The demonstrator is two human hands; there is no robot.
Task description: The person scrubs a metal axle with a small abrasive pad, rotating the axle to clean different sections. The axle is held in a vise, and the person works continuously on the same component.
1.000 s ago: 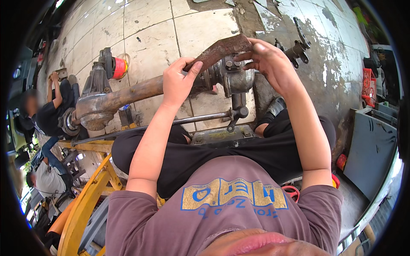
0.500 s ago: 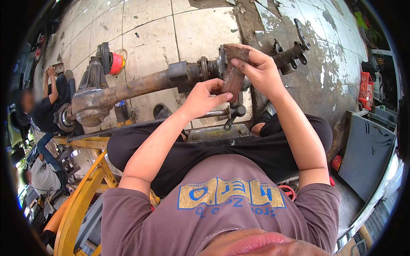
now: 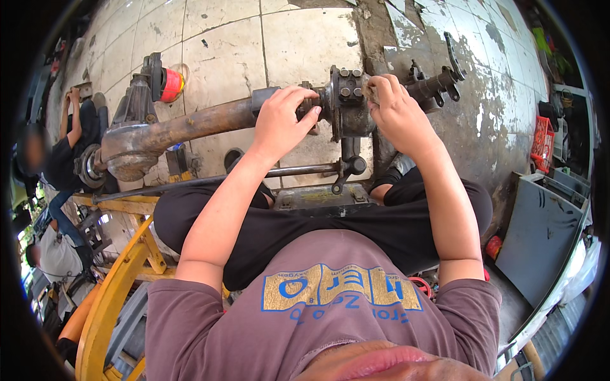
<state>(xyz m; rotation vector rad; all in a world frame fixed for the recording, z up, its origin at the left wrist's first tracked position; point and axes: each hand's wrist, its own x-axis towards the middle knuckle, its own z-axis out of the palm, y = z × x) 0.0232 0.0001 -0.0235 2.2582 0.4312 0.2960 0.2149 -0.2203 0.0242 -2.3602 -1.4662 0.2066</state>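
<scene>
A rusty vehicle axle (image 3: 203, 126) runs from left to right in front of me. Toward its right end is a dark steering knuckle (image 3: 354, 120) with several bolt heads on top. My left hand (image 3: 279, 120) is at the axle tube just left of the knuckle's flange, thumb and index finger apart with nothing visible between them. On the knuckle's right side, my right hand (image 3: 399, 114) is closed on a small, crumpled worn brown strip (image 3: 371, 93), mostly hidden by the fingers. A long tie rod (image 3: 292, 171) lies nearer my legs, joined to the knuckle's arm.
A red tin (image 3: 171, 85) stands beyond the axle's differential. A yellow metal frame (image 3: 121, 279) is at my left, a grey metal cabinet (image 3: 540, 235) at my right, with a red crate (image 3: 542, 143) behind it. Another person (image 3: 54, 159) sits at the far left.
The brown strip has gone from lying flat across the knuckle between both hands to being bunched in my right hand. My left hand has moved left and up, uncovering the knuckle's bolts.
</scene>
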